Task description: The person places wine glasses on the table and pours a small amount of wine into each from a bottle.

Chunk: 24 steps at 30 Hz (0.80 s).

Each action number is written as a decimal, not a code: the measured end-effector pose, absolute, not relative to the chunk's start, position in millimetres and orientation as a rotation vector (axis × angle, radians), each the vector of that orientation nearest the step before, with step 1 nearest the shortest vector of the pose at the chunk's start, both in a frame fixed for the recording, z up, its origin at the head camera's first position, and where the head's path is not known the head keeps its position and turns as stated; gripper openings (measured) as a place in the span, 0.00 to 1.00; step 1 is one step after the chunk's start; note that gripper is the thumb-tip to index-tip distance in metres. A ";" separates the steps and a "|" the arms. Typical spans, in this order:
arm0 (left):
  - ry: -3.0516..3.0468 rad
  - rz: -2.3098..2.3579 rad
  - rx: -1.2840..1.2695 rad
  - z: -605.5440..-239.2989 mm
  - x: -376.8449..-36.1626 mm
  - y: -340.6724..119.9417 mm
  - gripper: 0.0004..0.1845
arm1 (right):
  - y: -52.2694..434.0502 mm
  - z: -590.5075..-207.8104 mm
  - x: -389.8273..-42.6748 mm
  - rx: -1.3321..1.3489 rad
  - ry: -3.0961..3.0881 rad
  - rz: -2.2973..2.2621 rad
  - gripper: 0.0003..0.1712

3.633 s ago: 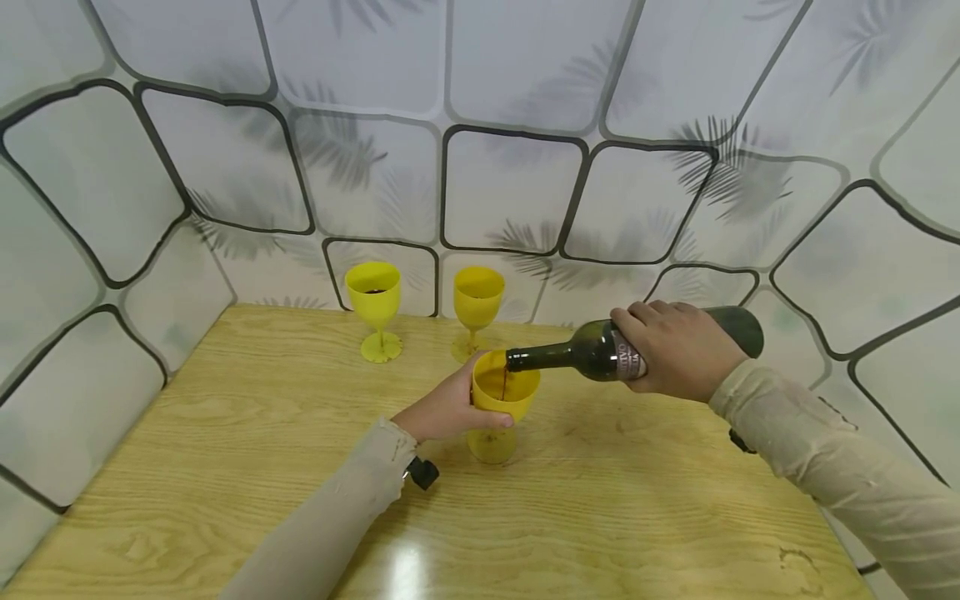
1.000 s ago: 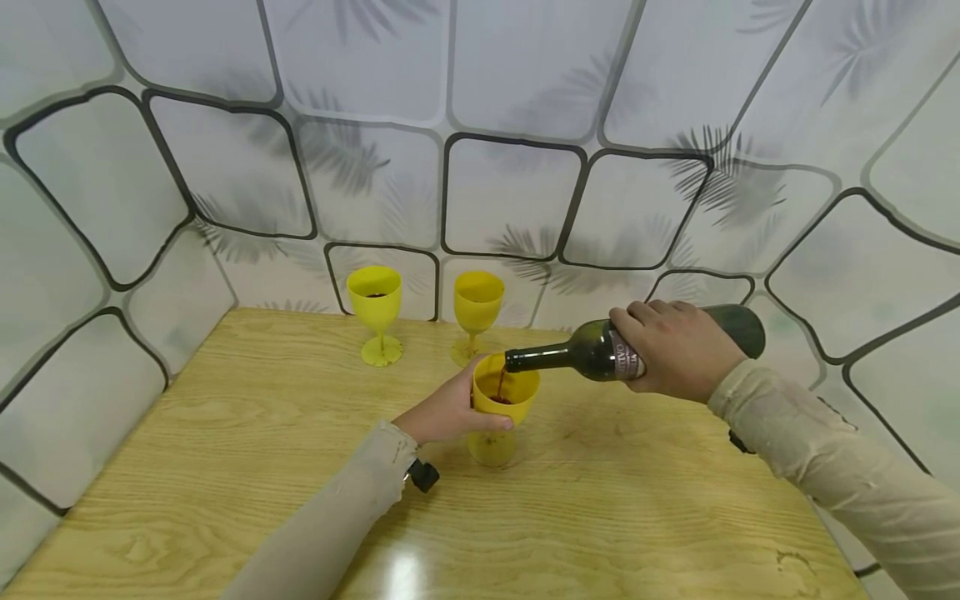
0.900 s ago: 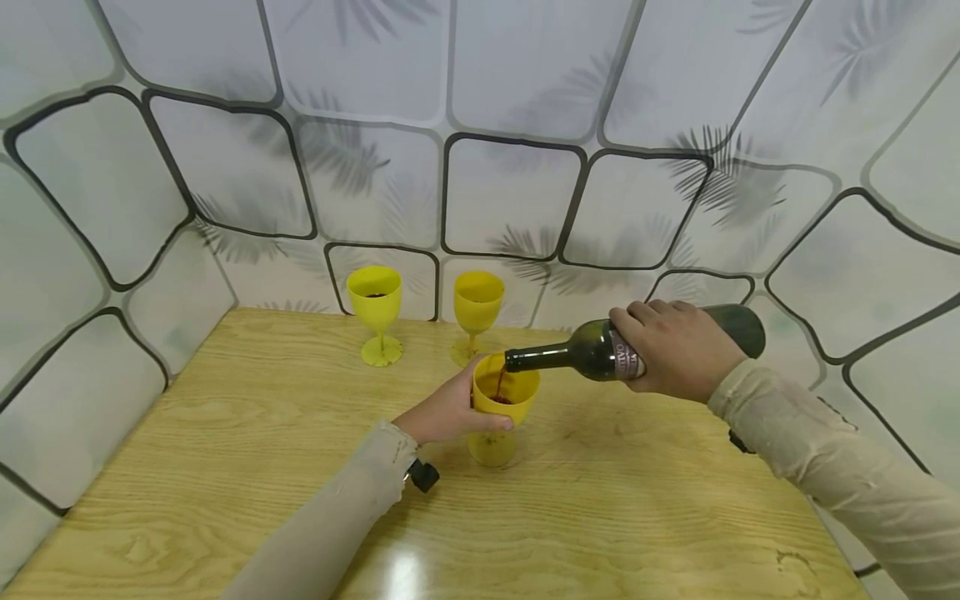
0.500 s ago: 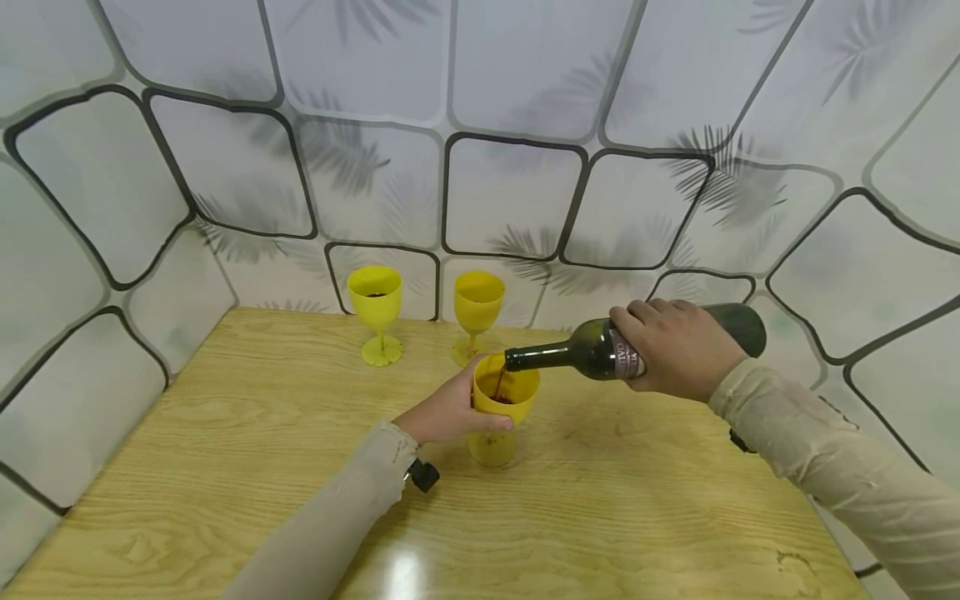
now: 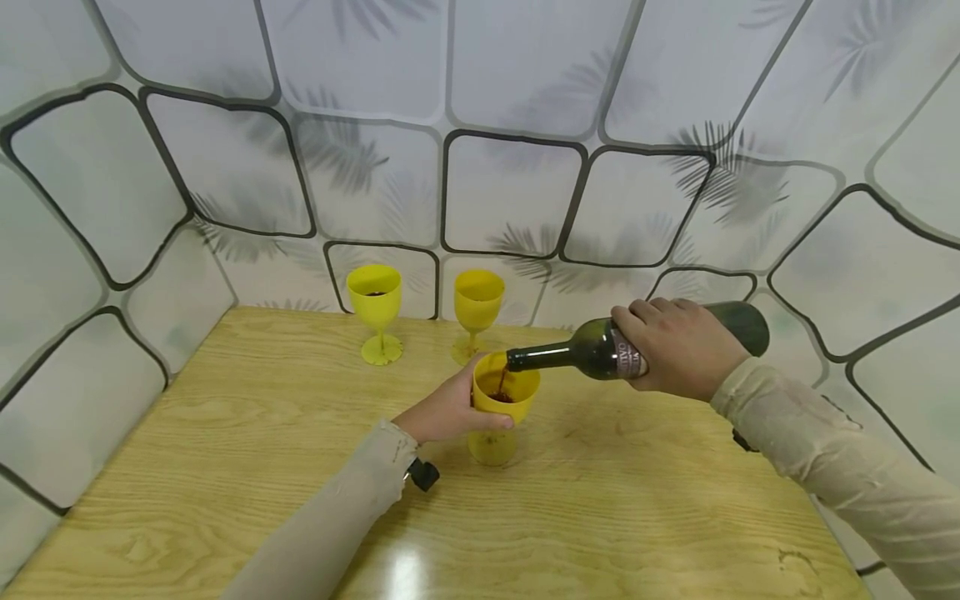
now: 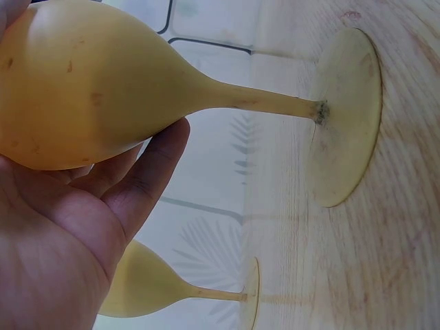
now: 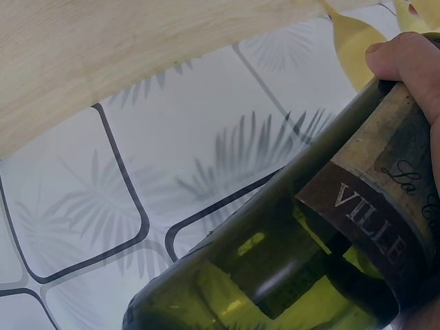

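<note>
My left hand (image 5: 453,408) holds the bowl of a yellow goblet (image 5: 525,392), whose foot stands on the wooden table. In the left wrist view the fingers curl round the goblet's bowl (image 6: 89,82), with its stem and foot in sight. A dark green wine bottle (image 5: 596,350) lies nearly level in my right hand (image 5: 682,350), which grips it round the label. Its mouth is over the goblet's rim, and a thin dark red stream runs down into dark liquid inside. The right wrist view shows the bottle's base end (image 7: 261,268) and label.
Behind the held goblet stand two more yellow goblets: a left one (image 5: 375,304) with dark liquid inside, and a right one (image 5: 478,304). The wooden table (image 5: 225,433) meets a patterned wall (image 5: 517,192) at the back. Stains mark the table at the front right.
The dark liquid in the held goblet has become visible and its patch has grown since the earliest frame. Both hands and the bottle have stayed almost in place; the stream keeps running.
</note>
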<state>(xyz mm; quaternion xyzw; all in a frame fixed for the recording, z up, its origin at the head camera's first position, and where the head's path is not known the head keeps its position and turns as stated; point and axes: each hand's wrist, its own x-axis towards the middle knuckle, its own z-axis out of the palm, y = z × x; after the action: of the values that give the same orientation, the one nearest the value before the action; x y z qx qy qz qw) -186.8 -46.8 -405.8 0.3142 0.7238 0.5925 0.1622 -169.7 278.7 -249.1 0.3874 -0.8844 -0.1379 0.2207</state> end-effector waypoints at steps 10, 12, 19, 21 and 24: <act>2.067 1.691 0.895 -405.9 -186.8 -46.4 0.46 | 278.6 -249.1 -169.1 1.075 -2.441 -0.385 0.40; 2.070 1.689 0.904 -405.7 -186.8 -46.5 0.46 | 278.3 -248.8 -168.7 1.075 -2.444 -0.385 0.41; 2.078 1.684 0.913 -404.6 -186.2 -46.8 0.46 | 277.4 -248.2 -167.9 1.078 -2.434 -0.394 0.41; 2.083 1.682 0.910 -404.7 -186.2 -46.9 0.46 | 277.1 -247.9 -167.7 1.078 -2.429 -0.397 0.41; 2.084 1.681 0.907 -404.4 -185.9 -46.9 0.46 | 276.7 -247.4 -167.2 1.078 -2.425 -0.400 0.41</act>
<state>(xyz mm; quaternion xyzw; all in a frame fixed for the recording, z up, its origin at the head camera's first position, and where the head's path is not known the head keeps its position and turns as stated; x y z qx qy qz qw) -185.9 -46.9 -404.4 0.3171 0.7281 0.5871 0.1568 -167.2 276.7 -247.4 0.3911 -0.8801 -0.1452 0.2268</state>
